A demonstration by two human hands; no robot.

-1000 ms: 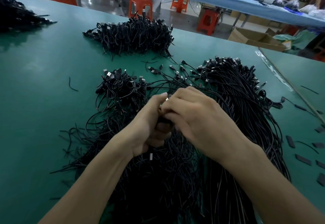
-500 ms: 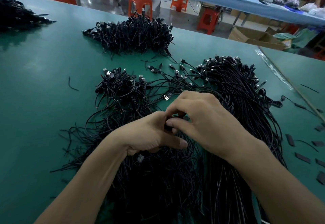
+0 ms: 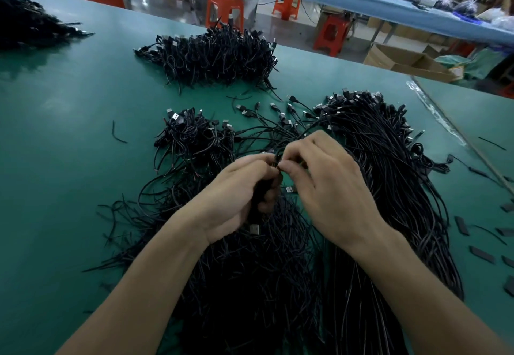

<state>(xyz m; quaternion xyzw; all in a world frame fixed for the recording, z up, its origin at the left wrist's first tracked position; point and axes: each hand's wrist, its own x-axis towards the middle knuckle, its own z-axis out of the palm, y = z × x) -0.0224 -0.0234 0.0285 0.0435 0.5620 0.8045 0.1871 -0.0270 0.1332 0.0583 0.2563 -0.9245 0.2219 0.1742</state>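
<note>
Black cable (image 3: 261, 196), folded into a short bundle, sits in the left grip (image 3: 236, 198), whose fingers curl round it over the near pile; its plug (image 3: 254, 229) pokes out below. The right grip (image 3: 331, 187) pinches the cable's top end, likely tying it off. Bundled heaps (image 3: 217, 54) lie farther up the green bench (image 3: 69, 132). The loose pile (image 3: 389, 173) at right looks bigger, so most work seems left.

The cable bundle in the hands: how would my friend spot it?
On the green table, find the big heap of black cables nearest the camera. Above it the left hand grips a small black bundle, and the right hand pinches its top. Only this one is off the heap, a silver plug poking out below the fist.
</note>
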